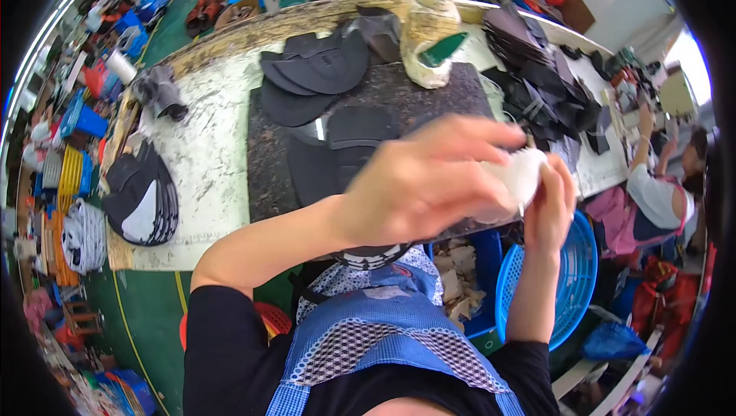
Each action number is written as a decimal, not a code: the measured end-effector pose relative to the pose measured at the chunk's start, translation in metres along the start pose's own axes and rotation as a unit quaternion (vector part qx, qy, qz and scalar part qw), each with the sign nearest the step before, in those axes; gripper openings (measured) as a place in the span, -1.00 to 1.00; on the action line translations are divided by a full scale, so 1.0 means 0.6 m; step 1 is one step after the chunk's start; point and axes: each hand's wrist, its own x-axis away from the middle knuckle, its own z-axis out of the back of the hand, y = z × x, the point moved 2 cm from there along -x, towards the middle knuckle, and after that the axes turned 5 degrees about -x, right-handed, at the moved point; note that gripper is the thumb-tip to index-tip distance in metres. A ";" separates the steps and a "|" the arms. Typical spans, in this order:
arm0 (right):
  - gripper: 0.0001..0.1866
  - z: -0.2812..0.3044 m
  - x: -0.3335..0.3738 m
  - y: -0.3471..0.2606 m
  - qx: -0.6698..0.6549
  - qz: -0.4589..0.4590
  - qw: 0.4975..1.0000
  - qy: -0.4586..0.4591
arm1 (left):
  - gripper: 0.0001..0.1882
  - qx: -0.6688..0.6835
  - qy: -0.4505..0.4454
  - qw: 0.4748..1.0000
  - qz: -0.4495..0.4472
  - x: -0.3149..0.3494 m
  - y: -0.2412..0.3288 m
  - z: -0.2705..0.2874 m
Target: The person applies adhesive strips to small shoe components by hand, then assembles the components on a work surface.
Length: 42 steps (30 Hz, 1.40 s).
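Observation:
A small white piece (525,175), thin and soft-looking, is held up in front of me over the right near edge of the bench. My right hand (550,205) pinches its right side between thumb and fingers. My left hand (429,178), blurred, reaches across from the left with its fingers closed on the other side. Beneath my left hand, black flat shaped pieces (360,126) lie on a dark speckled slab (264,174). More black rounded pieces (318,71) overlap at the slab's far side. A crusted whitish pot (429,21) with a green patch stands behind them.
Black pieces with a white patch (142,194) are stacked on the bench's left. Dark material (544,86) is heaped at the right. Below the near edge are a blue basket (586,286) and a blue bin with scraps (460,278). Another person (659,194) sits at the right.

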 end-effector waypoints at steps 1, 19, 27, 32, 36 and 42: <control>-0.80 0.053 -0.036 0.034 0.025 -0.004 1.000 0.001 | -0.73 0.110 0.033 0.982 0.153 -0.001 0.010 0.018; -0.95 -0.064 0.013 -0.108 0.198 -0.129 0.880 -0.412 | -0.86 0.280 -0.306 0.775 0.477 -0.011 0.018 0.011; -0.86 -0.056 0.058 -0.033 -0.111 -0.259 0.854 -0.438 | -0.47 0.101 -0.208 0.970 0.080 -0.006 0.032 -0.004; -0.68 -0.056 0.071 0.027 -0.412 -0.252 0.836 -0.260 | -0.75 -0.028 -0.120 0.986 -0.111 0.009 0.081 -0.005; -0.69 -0.038 0.116 -0.006 -0.072 -0.121 0.955 -0.261 | -0.74 -0.133 -0.182 0.968 -0.109 0.025 0.083 -0.030; -0.66 -0.009 0.058 0.035 0.064 -0.050 0.995 0.054 | -0.88 0.243 -0.235 0.937 -0.091 0.080 0.223 -0.093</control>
